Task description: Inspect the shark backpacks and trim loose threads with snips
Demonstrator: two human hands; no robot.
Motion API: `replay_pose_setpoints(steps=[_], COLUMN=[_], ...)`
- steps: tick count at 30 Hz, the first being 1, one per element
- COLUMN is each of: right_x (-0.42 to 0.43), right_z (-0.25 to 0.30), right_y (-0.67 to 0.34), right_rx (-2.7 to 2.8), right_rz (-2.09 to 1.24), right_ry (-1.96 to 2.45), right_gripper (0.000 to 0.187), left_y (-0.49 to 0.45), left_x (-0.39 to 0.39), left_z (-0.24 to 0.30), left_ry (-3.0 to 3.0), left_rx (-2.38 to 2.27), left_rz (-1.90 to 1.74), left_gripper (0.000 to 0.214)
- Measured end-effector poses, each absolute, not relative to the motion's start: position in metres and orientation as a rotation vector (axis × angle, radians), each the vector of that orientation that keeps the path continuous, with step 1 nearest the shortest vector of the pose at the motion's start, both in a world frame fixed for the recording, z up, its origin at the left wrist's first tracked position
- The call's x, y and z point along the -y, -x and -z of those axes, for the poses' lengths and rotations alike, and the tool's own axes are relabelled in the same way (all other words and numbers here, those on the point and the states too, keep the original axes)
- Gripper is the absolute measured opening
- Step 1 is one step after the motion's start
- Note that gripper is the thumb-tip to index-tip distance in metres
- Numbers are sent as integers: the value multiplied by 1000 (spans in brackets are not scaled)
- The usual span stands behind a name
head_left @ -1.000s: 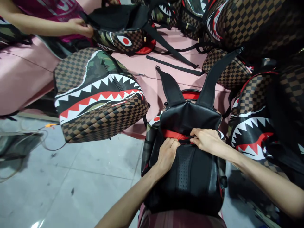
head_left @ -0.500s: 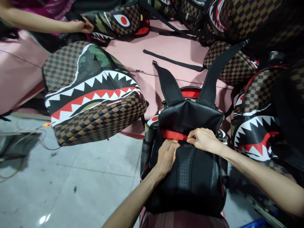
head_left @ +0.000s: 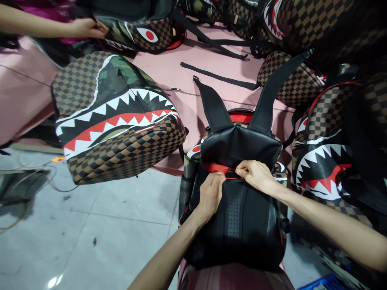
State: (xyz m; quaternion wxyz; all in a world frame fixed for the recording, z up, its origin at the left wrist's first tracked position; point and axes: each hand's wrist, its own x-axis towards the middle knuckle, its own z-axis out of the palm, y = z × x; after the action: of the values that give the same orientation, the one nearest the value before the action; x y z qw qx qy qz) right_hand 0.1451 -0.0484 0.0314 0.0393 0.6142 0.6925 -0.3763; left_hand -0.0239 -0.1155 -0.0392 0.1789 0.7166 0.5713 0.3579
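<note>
Since the earlier frame, the far bag [head_left: 151, 34] at a co-worker's hand [head_left: 92, 29] has shifted leftward. The black backpack [head_left: 234, 217] lies back-up at the table's [head_left: 163, 64] near edge, shoulder straps [head_left: 211, 104] attached. Left hand [head_left: 210, 195] grips its slot [head_left: 232, 175]; right hand [head_left: 255, 175] pinches there, any zip pull indiscernible. Red lining [head_left: 214, 167] shows; the slot appears unclosed.

Black backpack [head_left: 238, 251], back panel up, by pink table [head_left: 157, 64]; red-lined slot [head_left: 211, 166] open, 2 shoulder straps [head_left: 266, 108] splayed.
</note>
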Motion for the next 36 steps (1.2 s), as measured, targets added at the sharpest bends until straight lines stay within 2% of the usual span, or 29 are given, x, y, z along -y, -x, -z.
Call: replay_pose_setpoints(steps=[2, 7, 12, 21, 27, 33, 36], right_x=[50, 52, 52, 53, 51, 50, 48], right_z=[-30, -25, -25, -28, -26, -25, -26], right_y=[-145, -146, -151, -163, -161, -159, -163], right_rx=[-2133, -2148, -2188, -2208, -2208, -2229, -2230], right_rz=[1172, 1142, 1076, 1005, 945, 956, 1008], right_ry=[-1911, -1938, -1933, -1903, -1887, -1866, -1934], right_gripper=[21, 21, 22, 20, 21, 21, 21], left_y=[23, 18, 11, 5, 6, 3, 15], left_x=[107, 73, 53, 61, 68, 65, 64], left_z=[31, 0, -12, -5, -2, 2, -11], left_ry=[-2000, -1952, -1947, -1880, -1772, -1622, -1550], left_rx=[-1715, -1742, -1726, -1835, -1774, -1746, -1613], left_rz=[-846, -85, 236, -68, -371, -473, -636], left_gripper=[19, 21, 25, 25, 18, 16, 16])
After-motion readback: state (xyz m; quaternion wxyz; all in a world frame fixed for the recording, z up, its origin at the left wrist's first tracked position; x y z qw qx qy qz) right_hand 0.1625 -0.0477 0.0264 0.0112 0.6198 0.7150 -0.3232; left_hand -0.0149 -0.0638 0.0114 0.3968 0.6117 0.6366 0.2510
